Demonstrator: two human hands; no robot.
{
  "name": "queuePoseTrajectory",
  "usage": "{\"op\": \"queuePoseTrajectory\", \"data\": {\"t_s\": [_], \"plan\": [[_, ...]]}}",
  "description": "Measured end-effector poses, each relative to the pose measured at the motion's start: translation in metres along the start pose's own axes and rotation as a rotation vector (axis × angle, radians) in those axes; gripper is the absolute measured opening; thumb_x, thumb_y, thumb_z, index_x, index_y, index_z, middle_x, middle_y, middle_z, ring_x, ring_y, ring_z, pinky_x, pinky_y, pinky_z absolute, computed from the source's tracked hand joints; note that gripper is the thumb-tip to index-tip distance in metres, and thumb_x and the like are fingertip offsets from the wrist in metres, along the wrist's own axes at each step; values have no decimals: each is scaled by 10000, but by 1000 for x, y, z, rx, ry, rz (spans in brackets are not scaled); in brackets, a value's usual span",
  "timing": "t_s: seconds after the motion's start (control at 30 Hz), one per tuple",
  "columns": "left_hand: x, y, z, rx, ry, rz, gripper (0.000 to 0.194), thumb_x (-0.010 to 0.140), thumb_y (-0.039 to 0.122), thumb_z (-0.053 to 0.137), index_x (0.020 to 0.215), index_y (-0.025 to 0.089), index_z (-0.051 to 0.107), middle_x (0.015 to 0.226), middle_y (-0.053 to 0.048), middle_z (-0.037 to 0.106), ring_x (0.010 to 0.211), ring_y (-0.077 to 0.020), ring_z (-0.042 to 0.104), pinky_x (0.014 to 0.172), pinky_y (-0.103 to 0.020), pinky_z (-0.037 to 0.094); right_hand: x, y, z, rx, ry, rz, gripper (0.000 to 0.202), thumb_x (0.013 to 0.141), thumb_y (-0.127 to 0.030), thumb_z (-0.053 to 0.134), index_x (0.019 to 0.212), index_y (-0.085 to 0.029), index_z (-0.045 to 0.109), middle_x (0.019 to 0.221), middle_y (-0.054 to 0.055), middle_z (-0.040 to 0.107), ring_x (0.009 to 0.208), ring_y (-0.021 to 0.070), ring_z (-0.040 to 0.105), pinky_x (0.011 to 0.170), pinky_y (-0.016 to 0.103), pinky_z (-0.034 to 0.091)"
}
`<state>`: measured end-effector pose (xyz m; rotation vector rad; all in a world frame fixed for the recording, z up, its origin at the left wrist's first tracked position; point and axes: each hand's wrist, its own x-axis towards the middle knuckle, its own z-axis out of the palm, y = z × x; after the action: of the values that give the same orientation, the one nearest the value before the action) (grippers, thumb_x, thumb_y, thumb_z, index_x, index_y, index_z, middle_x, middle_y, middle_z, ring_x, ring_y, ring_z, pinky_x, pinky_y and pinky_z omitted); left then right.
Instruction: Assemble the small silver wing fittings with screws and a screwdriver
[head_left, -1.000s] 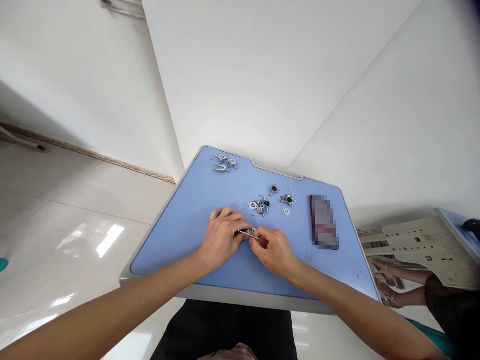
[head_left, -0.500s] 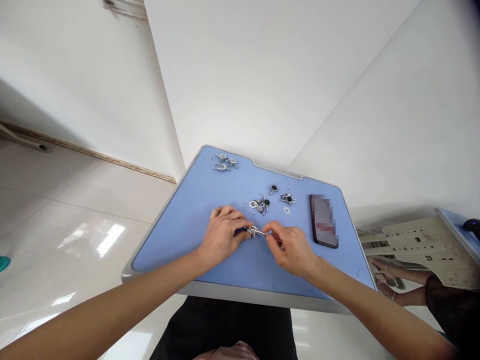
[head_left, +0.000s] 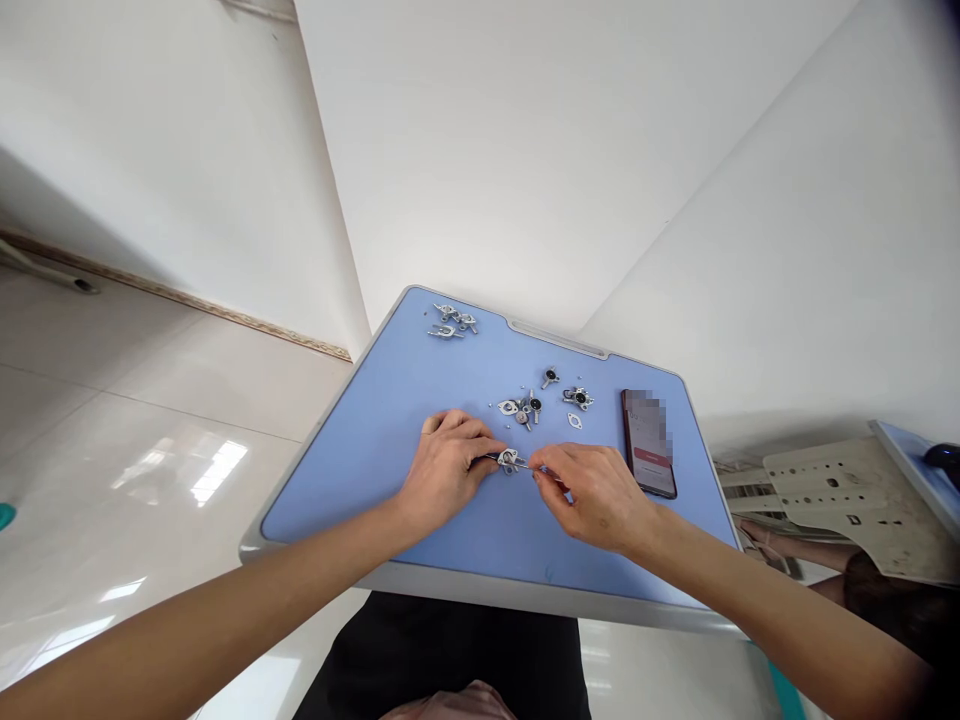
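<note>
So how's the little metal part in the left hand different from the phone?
The metal part is smaller than the phone. The metal part looks silvery; the phone has dark edges. The left hand holds the metal part; the phone lies flat. Both show against the blue tabletop.

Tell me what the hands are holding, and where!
The left hand pinches a small metal part by its left end; the right hand holds a thin tool by its right end, mostly hidden.

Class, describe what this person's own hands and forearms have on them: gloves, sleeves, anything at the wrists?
The left hand and right hand are ungloved. Both forearms are bare, with no sleeve in view. Neither wrist shows a watch or bracelet.
</note>
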<state>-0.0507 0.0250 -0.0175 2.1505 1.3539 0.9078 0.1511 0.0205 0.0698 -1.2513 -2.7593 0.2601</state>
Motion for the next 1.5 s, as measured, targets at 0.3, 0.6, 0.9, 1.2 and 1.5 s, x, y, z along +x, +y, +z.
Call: {"op": "queuePoseTrajectory", "data": {"t_s": [0.3, 0.6, 0.9, 1.2, 1.5], "plan": [[0, 0, 0, -11, 22, 12, 199, 870, 162, 665, 956, 311, 763, 906, 5, 722, 939, -210, 572, 909, -422, 355, 5, -2, 3, -113, -73, -33, 221, 951, -198, 401, 930, -175, 620, 722, 27, 657, 608, 129, 520, 527, 279, 181], [1, 2, -1, 0, 10, -10, 143, 884, 217, 655, 922, 298, 767, 846, 2, 707, 877, -199, 557, 891, -425, 363, 14, -14, -10, -439, -363, -198, 173, 872, -48, 433, 899, -165, 558, 683, 62, 614, 597, 155, 512, 501, 292, 177], [0, 3, 0, 15, 15, -12, 160, 880, 187, 645, 885, 290, 768, 835, 2, 701, 847, -199, 539, 882, -418, 350, 27, -38, -11, -503, -508, 171, 297, 1024, -253, 307, 989, -151, 584, 615, 83, 642, 559, 206, 627, 492, 283, 218], [0, 3, -1, 42, 15, 2, 160, 884, 179, 640, 875, 273, 769, 829, -10, 693, 849, -210, 531, 867, -413, 341, 34, -37, -19, -465, -505, 167, 231, 975, -289, 431, 1125, -146, 533, 721, 84, 695, 639, 229, 652, 518, 290, 255], [1, 4, -2, 75, -17, -17, 173, 906, 185, 615, 877, 242, 776, 846, -34, 696, 882, -220, 543, 826, -400, 324, 50, -51, -18, -465, -630, 302, 229, 959, -176, 402, 996, -124, 622, 747, 127, 678, 713, 237, 651, 576, 290, 346]]}}
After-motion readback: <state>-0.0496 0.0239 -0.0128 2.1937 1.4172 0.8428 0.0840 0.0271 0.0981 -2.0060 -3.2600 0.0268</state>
